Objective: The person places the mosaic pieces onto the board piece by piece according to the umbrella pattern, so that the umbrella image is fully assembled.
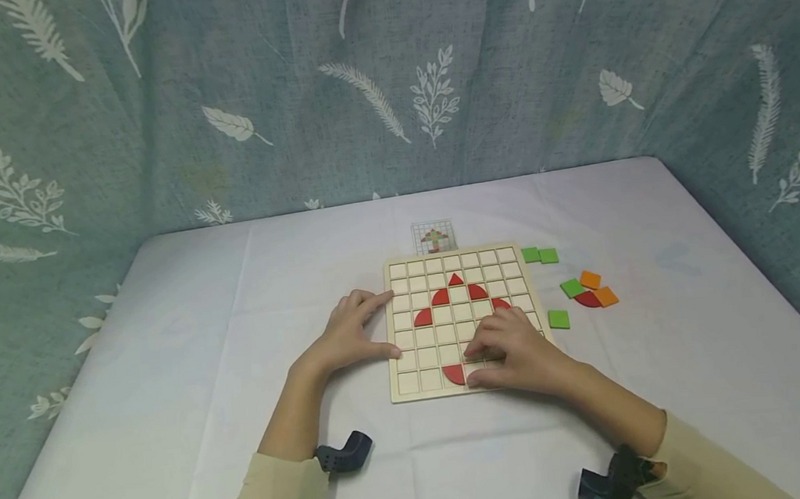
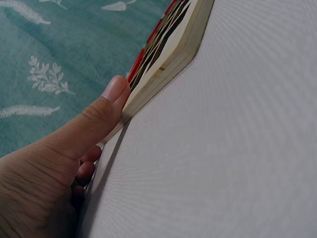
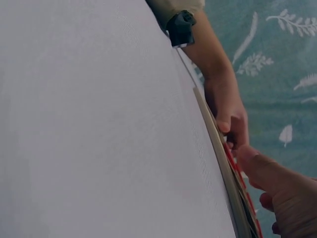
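Observation:
A pale wooden grid board [image 1: 410, 383] lies flat on the white cloth with several red pieces set in its squares. Among them are a small red triangle [image 1: 455, 280] near the top and a red quarter-circle [image 1: 454, 374] near the bottom. My left hand [image 1: 342, 334] rests at the board's left side, thumb and forefinger spread and touching its rim; the thumb [image 2: 106, 104] lies on the wooden edge in the left wrist view. Over the lower right squares, my right hand [image 1: 517, 352] has its thumb and forefinger apart, fingertips at the board. Red shows under the forefinger; the hand hides nearby squares.
A small pattern card [image 1: 434, 236] lies behind the board. To the right are green squares [image 1: 558, 319], orange squares [image 1: 606, 296] and a red piece [image 1: 589, 300], some overlapping. A patterned curtain [image 1: 387, 86] stands behind the table. Each wrist wears a dark device [image 1: 345, 452].

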A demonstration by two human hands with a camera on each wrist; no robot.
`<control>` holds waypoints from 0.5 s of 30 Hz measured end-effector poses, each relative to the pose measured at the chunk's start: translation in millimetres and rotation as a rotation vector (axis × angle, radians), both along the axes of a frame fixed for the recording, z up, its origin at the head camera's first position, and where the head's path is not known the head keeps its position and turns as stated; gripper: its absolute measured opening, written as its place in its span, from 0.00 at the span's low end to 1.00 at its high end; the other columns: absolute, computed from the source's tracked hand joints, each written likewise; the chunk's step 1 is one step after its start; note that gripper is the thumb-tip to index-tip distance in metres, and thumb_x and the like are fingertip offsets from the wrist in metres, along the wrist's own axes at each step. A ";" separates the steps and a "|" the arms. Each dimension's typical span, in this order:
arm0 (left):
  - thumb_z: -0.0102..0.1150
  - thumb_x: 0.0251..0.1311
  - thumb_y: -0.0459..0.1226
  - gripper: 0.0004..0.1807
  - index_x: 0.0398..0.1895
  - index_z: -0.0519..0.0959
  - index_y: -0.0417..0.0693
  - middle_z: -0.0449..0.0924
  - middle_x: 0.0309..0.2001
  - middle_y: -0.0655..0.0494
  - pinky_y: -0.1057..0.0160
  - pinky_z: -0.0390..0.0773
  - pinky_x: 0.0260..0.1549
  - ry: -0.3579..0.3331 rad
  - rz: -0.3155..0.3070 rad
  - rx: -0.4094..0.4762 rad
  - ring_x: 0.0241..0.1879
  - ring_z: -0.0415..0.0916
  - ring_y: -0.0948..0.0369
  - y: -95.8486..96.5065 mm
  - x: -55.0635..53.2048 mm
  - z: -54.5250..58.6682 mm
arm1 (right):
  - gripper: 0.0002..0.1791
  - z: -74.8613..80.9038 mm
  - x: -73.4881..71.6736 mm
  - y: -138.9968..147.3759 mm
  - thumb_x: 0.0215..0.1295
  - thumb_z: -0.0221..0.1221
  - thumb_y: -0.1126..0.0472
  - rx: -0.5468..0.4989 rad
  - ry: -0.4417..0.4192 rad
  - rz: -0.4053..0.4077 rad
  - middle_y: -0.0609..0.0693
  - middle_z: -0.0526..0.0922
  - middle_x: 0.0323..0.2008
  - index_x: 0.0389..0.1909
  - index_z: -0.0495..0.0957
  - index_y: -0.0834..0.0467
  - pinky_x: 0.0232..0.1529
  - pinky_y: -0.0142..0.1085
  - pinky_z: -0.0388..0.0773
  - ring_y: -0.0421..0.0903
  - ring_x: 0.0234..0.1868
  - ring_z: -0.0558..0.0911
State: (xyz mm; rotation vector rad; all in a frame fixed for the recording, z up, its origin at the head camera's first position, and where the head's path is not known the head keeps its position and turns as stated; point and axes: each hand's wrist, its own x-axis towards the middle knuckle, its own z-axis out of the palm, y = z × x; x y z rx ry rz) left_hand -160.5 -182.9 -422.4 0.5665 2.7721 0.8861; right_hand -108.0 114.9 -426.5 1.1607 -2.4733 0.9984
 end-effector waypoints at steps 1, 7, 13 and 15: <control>0.75 0.33 0.58 0.54 0.69 0.64 0.57 0.66 0.52 0.54 0.54 0.62 0.50 0.001 -0.001 -0.001 0.51 0.60 0.57 -0.2 0.1 0.0 | 0.16 0.4 0.1 1.9 0.40 0.75 0.51 0.002 -0.009 -0.006 0.37 0.78 0.31 0.30 0.82 0.49 0.45 0.38 0.60 0.37 0.37 0.68; 0.75 0.33 0.58 0.54 0.69 0.64 0.57 0.65 0.53 0.54 0.53 0.63 0.50 0.003 0.000 -0.002 0.51 0.60 0.57 -1.1 0.8 0.4 | 0.16 0.5 -1.2 12.5 0.38 0.75 0.51 -0.016 0.015 -0.027 0.39 0.78 0.28 0.30 0.83 0.49 0.42 0.37 0.59 0.38 0.37 0.70; 0.75 0.33 0.58 0.54 0.69 0.64 0.57 0.66 0.53 0.54 0.53 0.63 0.50 0.001 0.003 -0.001 0.51 0.61 0.56 -0.1 0.4 0.6 | 0.17 0.4 -1.4 21.2 0.38 0.75 0.54 -0.035 0.018 -0.039 0.39 0.79 0.30 0.31 0.83 0.51 0.42 0.37 0.58 0.38 0.35 0.69; 0.75 0.34 0.58 0.54 0.69 0.64 0.57 0.66 0.53 0.54 0.53 0.63 0.50 0.001 0.002 -0.001 0.51 0.61 0.56 0.0 0.4 0.3 | 0.16 0.9 -1.0 23.8 0.39 0.75 0.54 -0.031 0.003 -0.056 0.39 0.79 0.30 0.31 0.83 0.51 0.42 0.37 0.58 0.37 0.35 0.69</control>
